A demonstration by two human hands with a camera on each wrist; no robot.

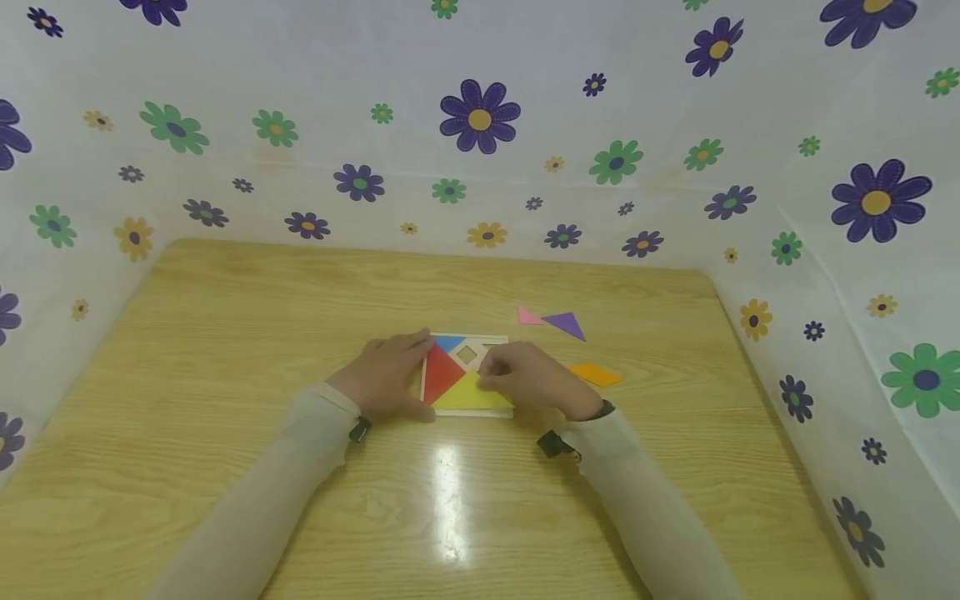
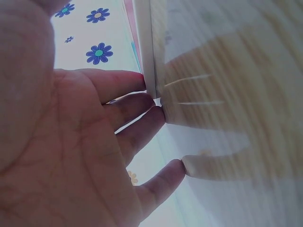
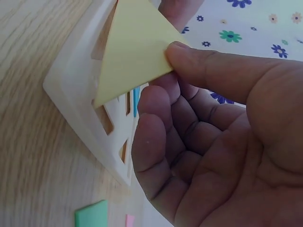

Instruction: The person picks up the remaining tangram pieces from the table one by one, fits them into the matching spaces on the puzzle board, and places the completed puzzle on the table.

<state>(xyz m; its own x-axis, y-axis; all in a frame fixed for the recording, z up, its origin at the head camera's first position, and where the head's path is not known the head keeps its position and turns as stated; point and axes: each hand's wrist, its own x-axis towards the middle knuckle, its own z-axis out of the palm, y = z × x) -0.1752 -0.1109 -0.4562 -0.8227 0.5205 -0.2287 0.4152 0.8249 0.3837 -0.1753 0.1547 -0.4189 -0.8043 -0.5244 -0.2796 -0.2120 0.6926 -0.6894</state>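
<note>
A shallow white puzzle tray [image 1: 474, 413] lies on the table. A red triangle [image 1: 442, 375] and a blue triangle [image 1: 450, 342] sit in its left part. My left hand [image 1: 384, 377] steadies the tray's left side; in the left wrist view its fairly straight fingers [image 2: 142, 130] touch the rim and the tabletop. With thumb and forefinger, my right hand [image 1: 534, 379] pinches a yellow triangle [image 3: 135, 52] by one edge. The right wrist view shows this triangle tilted above the tray, over several cut-out slots. Its other fingers are curled into the palm.
Right of the tray lie an orange parallelogram [image 1: 597, 374], a purple triangle [image 1: 567, 323] and a small pink triangle [image 1: 528, 317]. A green piece [image 3: 91, 215] shows only in the right wrist view. Flower-patterned white sheeting [image 1: 420, 150] surrounds the wooden table [image 1: 300, 292].
</note>
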